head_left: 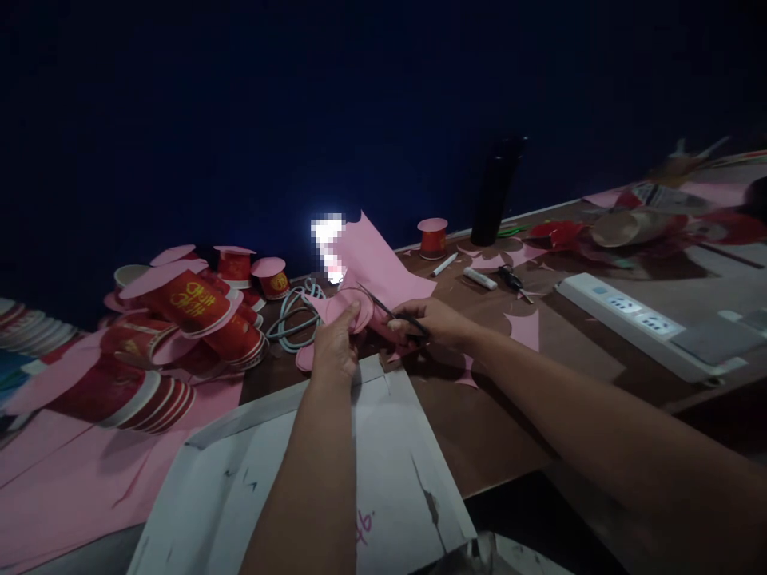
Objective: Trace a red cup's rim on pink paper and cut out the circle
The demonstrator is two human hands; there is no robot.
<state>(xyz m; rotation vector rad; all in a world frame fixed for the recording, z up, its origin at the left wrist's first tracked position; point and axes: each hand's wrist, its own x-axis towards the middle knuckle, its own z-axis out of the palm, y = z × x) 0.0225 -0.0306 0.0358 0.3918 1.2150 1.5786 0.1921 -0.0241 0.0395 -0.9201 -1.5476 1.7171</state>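
- The pink paper piece [355, 310], rounded in outline, is held just above the brown table [497, 423], in front of the person and between both hands.
- The left hand [334, 347] pinches its near edge, thumb on top and fingers curled underneath.
- The scissors [389, 310] have dark blades that stand apart and angle up and to the left across the paper.
- The right hand [432, 321] is closed through the scissor handles, touching the paper's right side.
- A large pink sheet [379, 257] lies just behind the hands, one corner sticking up.
- A coil of pale cable [295, 318] sits just left of the paper.
- A white board [311, 471], scuffed and marked, lies under the forearms at the table's near edge.
- A heap of red paper cups [188, 315] is tumbled to the left, several capped with pink discs, over more pink sheets [60, 471].
- A loose pink scrap [525, 328] lies on the table right of the right hand.
- Farther back there's a white glue stick [480, 278], a white marker [444, 264] and a lone red cup [432, 238] under a pink disc.
- A tall black bottle [494, 192] stands upright against the dark wall.
- A white power strip [635, 318] runs along the right, well away from the hands.
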